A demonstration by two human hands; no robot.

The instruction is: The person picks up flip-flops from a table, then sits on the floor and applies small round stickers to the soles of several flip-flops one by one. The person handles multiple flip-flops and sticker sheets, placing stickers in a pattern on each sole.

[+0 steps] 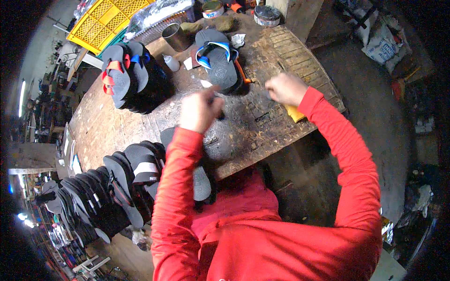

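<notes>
Two tins (213, 8) on bench (262, 117), contents unclear.

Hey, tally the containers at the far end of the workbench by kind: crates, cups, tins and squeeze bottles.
Yellow plastic crate: 1
Metal cup: 1
Round tins: 2
Small white squeeze bottle: 1
Total: 5

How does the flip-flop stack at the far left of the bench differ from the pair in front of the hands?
The far-left stack holds many sandals set on edge, with red and blue straps; the pair is just a couple lying flat, soles up, with blue-and-white straps. The stack sits away from both hands; the pair lies just beyond the left hand. Both have dark grey soles.
</notes>
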